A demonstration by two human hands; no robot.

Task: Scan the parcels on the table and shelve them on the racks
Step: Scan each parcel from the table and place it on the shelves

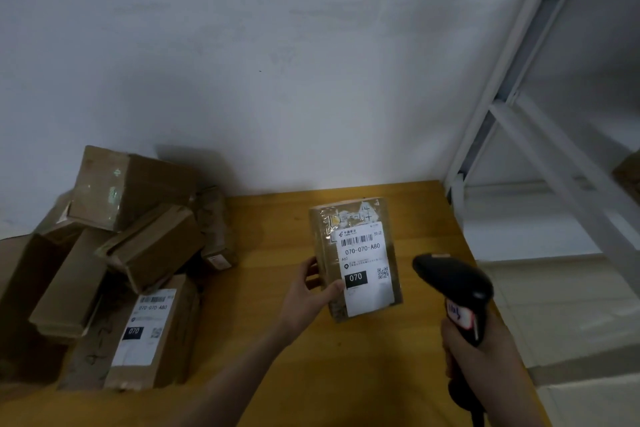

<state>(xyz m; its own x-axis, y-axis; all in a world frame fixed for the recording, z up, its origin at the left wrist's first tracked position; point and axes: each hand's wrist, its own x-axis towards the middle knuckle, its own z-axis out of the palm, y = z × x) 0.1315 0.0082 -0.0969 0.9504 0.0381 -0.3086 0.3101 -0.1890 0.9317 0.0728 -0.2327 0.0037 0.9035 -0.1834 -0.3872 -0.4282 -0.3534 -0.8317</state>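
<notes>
A white metal rack (540,135) stands right of the yellow wooden table (277,340). Cardboard parcels (114,263) are piled at the table's left. The held parcel (356,258), long axis running away from the person, label up, is gripped at its left edge by the left hand (308,298). Just right, the right hand (481,354) grasps a black barcode scanner (457,291) aimed at it.

Parcel sorting room, heaped cardboard parcels (114,253), white metal rack (540,121), wooden table (270,288), bare wall (242,45)
</notes>
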